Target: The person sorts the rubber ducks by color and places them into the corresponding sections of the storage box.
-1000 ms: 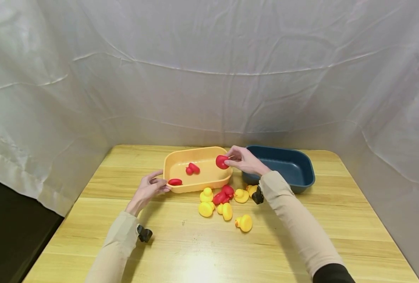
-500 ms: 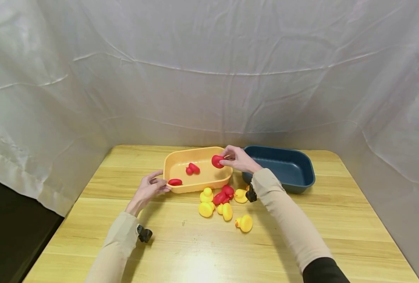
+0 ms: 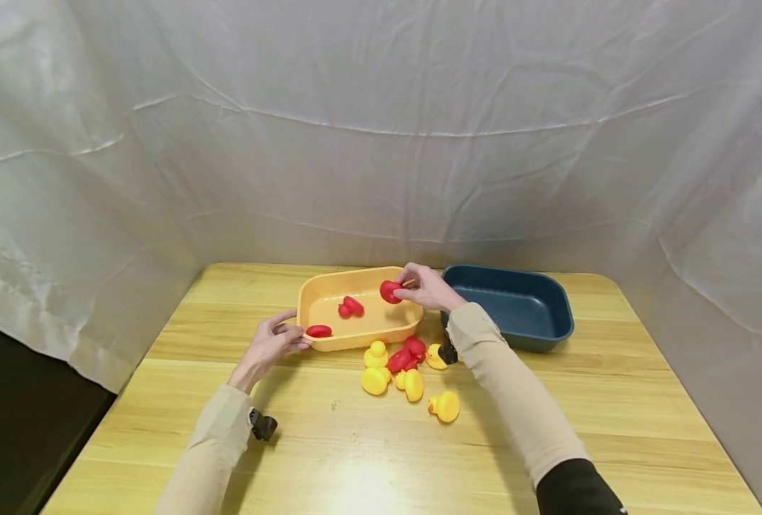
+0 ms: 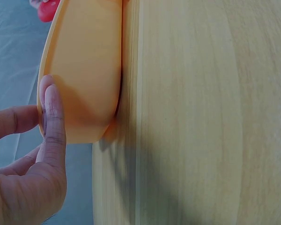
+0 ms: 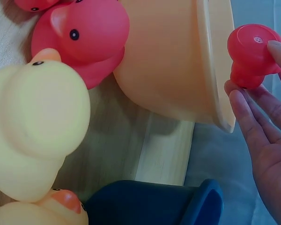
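Observation:
My right hand (image 3: 427, 286) pinches a red rubber duck (image 3: 390, 292) over the right end of the yellow bin (image 3: 374, 336). In the right wrist view the duck (image 5: 253, 51) shows its flat base, with the thumb on it and fingers below. My left hand (image 3: 272, 337) grips the bin's left end; in the left wrist view, thumb and fingers (image 4: 54, 122) lie on either side of its rim. Inside the bin lie a red duck (image 3: 352, 306) near the middle and a red piece (image 3: 319, 331) by the left hand.
Rubber ducks cluster before the bin: a red pair (image 3: 408, 354) and several yellow ones, including a nearer yellow duck (image 3: 445, 406). A dark blue bin (image 3: 551, 332) stands right of the yellow bin. Pale sheeting (image 3: 381, 172) hangs behind the wooden table (image 3: 329, 458).
My right hand has moved left with the red duck, further over the yellow bin. The left hand has stayed at the bin's rim.

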Demonstrator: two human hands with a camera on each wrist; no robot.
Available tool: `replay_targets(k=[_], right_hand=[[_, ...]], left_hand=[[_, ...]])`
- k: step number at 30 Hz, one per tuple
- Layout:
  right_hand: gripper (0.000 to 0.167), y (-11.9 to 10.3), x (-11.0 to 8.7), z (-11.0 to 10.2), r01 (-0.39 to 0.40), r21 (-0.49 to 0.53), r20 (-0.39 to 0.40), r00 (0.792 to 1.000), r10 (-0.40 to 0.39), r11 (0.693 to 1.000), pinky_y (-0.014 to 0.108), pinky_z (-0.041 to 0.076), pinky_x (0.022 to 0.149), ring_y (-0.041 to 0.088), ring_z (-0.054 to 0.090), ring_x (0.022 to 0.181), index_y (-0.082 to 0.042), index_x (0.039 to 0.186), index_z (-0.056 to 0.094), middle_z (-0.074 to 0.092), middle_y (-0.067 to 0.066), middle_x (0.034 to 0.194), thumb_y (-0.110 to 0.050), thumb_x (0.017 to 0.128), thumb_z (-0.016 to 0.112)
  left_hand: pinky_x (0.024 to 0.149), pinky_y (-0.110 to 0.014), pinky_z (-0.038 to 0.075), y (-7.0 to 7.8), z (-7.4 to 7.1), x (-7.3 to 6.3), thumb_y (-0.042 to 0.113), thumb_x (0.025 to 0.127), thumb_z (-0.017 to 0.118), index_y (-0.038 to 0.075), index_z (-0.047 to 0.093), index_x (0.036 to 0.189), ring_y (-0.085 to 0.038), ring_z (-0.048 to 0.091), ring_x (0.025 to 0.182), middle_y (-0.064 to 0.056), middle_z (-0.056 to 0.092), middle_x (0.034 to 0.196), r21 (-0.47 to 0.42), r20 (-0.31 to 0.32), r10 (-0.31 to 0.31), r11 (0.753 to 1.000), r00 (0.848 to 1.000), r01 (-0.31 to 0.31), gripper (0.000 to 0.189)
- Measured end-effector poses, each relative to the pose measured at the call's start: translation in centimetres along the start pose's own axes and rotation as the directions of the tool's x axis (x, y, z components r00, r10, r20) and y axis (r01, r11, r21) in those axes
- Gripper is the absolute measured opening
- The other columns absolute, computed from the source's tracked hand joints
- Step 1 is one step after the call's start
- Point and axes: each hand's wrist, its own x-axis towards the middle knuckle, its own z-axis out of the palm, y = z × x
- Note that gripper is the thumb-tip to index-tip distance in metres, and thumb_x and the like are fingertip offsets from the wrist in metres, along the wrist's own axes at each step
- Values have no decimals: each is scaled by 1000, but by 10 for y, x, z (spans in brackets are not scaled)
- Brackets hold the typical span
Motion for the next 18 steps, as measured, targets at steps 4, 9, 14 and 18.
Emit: replay_targets(k=[4, 9, 14, 18], right_hand=[[32, 0, 1, 0, -9, 11, -10, 1000, 9, 1000, 49, 51, 110, 40, 61, 121, 4, 121, 57, 61, 26, 128, -11, 95, 69], [40, 0, -4, -5, -11, 35, -28, 1000, 12, 999, 52, 45, 116, 42, 54, 131, 5, 132, 54, 56, 27, 138, -12, 98, 66], [36, 2, -14, -7, 37, 20, -33, 999, -36, 999, 51, 50, 111, 39, 60, 122, 6, 130, 58, 60, 29, 132, -10, 98, 64], [31, 1, -26, -8, 103, 36, -45, 994, -102, 994, 50, 54, 105, 36, 65, 112, 7, 125, 63, 66, 29, 123, -7, 97, 64]], left_hand=[[82, -24, 63, 0, 1, 0, -3, 100, 50, -11, 19, 155, -8, 73, 78, -3, 68, 95, 0, -6, -6, 1000, 1000, 6, 63], [81, -23, 63, 0, 2, 2, -4, 100, 50, -11, 21, 155, -9, 73, 77, -3, 68, 94, -6, -16, -11, 1000, 1000, 11, 62], [81, -24, 63, -1, 3, 2, -4, 100, 50, -11, 20, 155, -9, 73, 78, -4, 68, 95, -7, -16, -10, 1000, 1000, 10, 63], [81, -23, 63, 0, 2, 1, -4, 100, 50, -11, 19, 155, -9, 72, 78, -3, 68, 96, -7, -12, -8, 1000, 1000, 8, 63]])
